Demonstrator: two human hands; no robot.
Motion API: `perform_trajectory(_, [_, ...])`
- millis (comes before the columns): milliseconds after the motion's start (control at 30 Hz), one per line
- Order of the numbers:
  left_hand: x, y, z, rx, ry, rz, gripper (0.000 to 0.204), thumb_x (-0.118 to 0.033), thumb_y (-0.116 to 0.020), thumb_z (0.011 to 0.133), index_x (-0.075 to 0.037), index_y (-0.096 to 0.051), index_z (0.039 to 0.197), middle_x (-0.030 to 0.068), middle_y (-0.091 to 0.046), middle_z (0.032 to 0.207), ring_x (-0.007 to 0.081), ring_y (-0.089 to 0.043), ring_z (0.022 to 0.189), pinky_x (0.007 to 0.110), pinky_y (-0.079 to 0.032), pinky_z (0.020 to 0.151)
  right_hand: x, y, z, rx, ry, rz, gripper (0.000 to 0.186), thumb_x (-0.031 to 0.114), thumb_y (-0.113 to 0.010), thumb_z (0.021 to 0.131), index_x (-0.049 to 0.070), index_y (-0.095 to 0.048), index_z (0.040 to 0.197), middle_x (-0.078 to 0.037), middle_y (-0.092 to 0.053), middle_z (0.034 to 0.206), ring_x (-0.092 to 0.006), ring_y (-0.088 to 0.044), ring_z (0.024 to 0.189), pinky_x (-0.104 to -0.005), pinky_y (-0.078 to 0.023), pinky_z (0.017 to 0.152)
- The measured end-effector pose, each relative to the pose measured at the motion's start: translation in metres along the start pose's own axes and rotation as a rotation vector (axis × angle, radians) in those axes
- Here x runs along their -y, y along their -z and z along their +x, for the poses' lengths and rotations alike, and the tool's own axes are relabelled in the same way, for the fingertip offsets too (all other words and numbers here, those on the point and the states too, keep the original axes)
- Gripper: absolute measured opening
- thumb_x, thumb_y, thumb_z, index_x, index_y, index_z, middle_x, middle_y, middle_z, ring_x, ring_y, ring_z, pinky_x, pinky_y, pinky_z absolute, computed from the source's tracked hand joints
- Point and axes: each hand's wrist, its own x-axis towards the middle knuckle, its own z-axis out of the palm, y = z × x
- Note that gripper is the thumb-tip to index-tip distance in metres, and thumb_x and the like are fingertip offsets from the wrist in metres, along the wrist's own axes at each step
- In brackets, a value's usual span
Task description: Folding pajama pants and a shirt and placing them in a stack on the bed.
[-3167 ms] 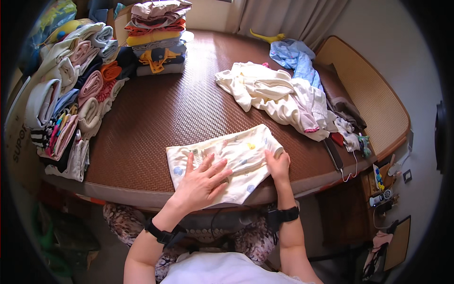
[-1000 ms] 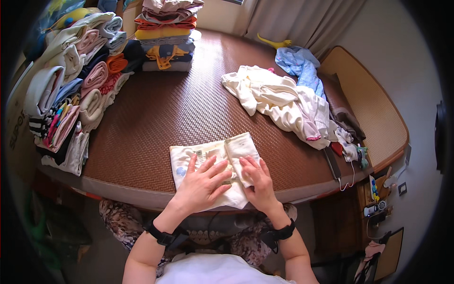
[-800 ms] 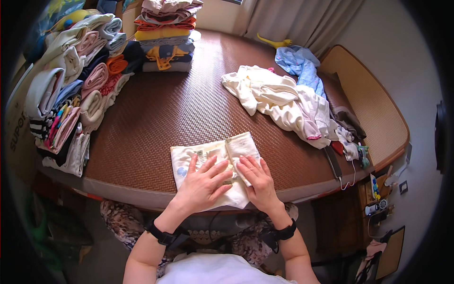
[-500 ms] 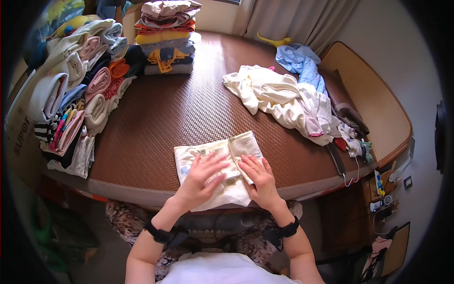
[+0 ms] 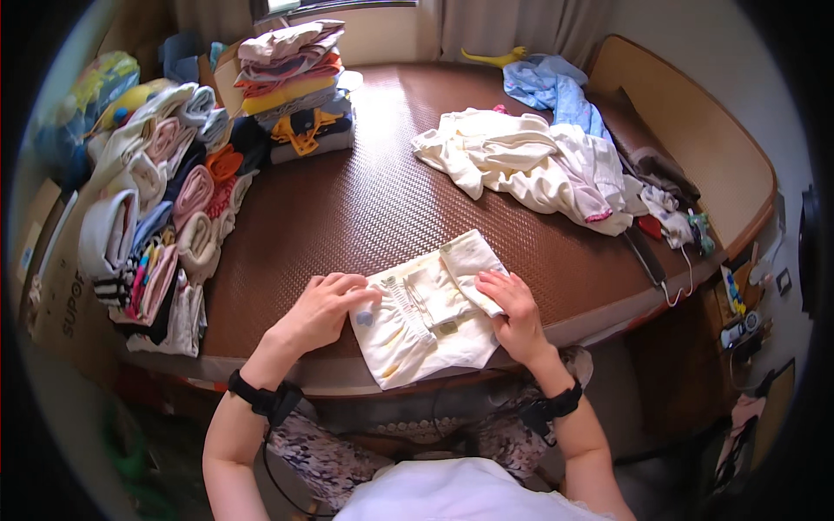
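Observation:
A cream garment (image 5: 408, 347) with a small print and a gathered elastic waistband, looking like a child's trousers, lies partly folded at the bed's near edge. At its upper left corner is my left hand (image 5: 320, 311), fingers bent and closed on the edge of the cloth. My right hand (image 5: 514, 314) grips the folded flap on the right side; its fingers lie over the cloth and the thumb is mostly hidden.
Rolled and folded clothes (image 5: 174, 208) fill a cardboard box (image 5: 65, 295) at the left. A tall stack of folded clothes (image 5: 300, 87) stands behind. Loose cream clothes (image 5: 512, 165), a blue garment (image 5: 556, 87) and a phone (image 5: 645, 259) on a cable lie rightward on the woven brown mat (image 5: 287, 260).
My left hand has moved from the garment's middle out to its left corner, uncovering the waistband. My right hand still holds the right fold. The view has shifted slightly.

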Motion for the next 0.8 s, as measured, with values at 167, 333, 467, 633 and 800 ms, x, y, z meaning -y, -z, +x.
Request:
perform_trajectory(167, [-0.014,0.001,0.003,0.071,-0.051,-0.153,0.048,0.011,-0.06,0.075,-0.011,-0.062,0.117,0.0113,-0.055,0.106,0.0307,-0.054,0.101,0.04,-0.045,0.09,-0.037,0.007,0.023,0.135,-0.079,0.035,0.052,-0.009,-0.049,0.073,0.015,-0.067,0.116,-0.007,-0.062,0.129,-0.0318,-0.046,0.132,-0.053,-0.023,0.114])
perform_trajectory(333, [-0.067,-0.011,-0.005,0.192,-0.03,-0.254,0.041,0.002,-0.069,0.073,-0.011,-0.064,0.111,0.0123,-0.055,0.103,0.0301,-0.054,0.102,0.041,-0.045,0.089,-0.059,0.01,0.057,0.273,0.018,-0.178,0.047,-0.004,-0.058,0.077,0.022,-0.066,0.116,-0.01,-0.054,0.139,-0.0302,-0.038,0.138,-0.0531,-0.017,0.116])
perform_trajectory(467, [-0.066,-0.004,0.0,0.167,-0.16,-0.071,0.044,-0.005,-0.071,0.071,-0.014,-0.062,0.113,0.0102,-0.048,0.136,0.0325,-0.039,0.131,0.051,-0.029,0.109,-0.054,0.006,0.06,0.262,0.088,-0.224,0.047,0.003,-0.063,0.08,0.02,-0.061,0.124,-0.014,-0.048,0.143,-0.0317,-0.036,0.139,-0.0533,-0.016,0.117])
perform_trajectory(633, [-0.06,-0.002,0.011,0.378,-0.186,-0.01,0.051,-0.01,-0.073,0.069,-0.015,-0.058,0.117,0.005,-0.033,0.154,0.0292,-0.025,0.145,0.053,-0.015,0.119,-0.027,0.037,0.021,0.135,-0.019,-0.187,0.049,0.012,-0.066,0.081,0.014,-0.057,0.13,-0.016,-0.046,0.144,-0.0326,-0.037,0.138,-0.0535,-0.019,0.116])
perform_trajectory(800, [-0.045,-0.009,0.021,0.321,-0.281,-0.176,0.046,-0.003,-0.068,0.071,-0.011,-0.057,0.115,0.0055,-0.045,0.146,0.0267,-0.038,0.139,0.049,-0.024,0.117,0.042,0.047,-0.014,0.345,0.237,0.124,0.059,0.031,-0.073,0.082,0.015,-0.053,0.135,-0.013,-0.048,0.143,-0.0298,-0.039,0.137,-0.0498,-0.021,0.117])
